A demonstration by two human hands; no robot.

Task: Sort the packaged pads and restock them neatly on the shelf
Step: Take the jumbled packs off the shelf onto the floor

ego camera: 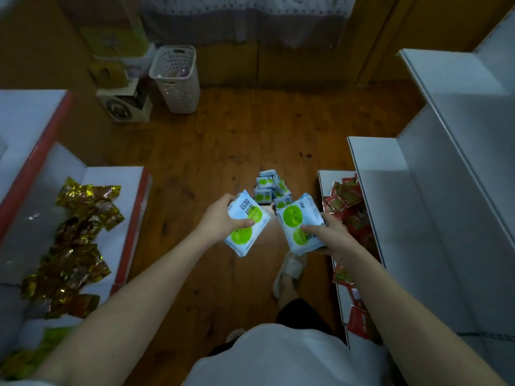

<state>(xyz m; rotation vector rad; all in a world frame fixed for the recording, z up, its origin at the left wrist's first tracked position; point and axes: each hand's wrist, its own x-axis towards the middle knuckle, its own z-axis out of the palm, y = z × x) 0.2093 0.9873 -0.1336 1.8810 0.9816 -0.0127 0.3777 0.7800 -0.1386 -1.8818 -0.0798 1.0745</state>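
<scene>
Wooden floorboards (223, 140) fill the middle of the view, flanked by 2 large white stepped shelf units. On the person's right stands the tall white shelf (446, 174), its lowest tier scattered with small red sachets (348, 201). On the left, the white shelf with red edging (133, 218) carries a loose row of crinkled gold foil packets (80, 238). Farther back, a white perforated plastic basket (176, 79) stands on the floor near some cardboard boxes.

Ahead of the hands, a small heap of pale blue pad packs with green circles (271, 188) lies on the floor, between the 2 shelves. Each hand holds 1 matching pack above it. The left hand (220, 218) clamps the left pale blue pad pack (246, 222), thumb across its face and fingers curled behind its far upper edge. The right hand (328, 234) grips the right pale blue pad pack (299, 224) the same way, thumb on top, fingers wrapped under its right side.

Both packs lie with long axes running roughly away from the person, tilted toward each other at the top, close but apart. The right shelf sits just beside the right hand, so that hand looks nearer for stocking; the left hand's pack would have to cross over. Which tier is meant cannot be told.
</scene>
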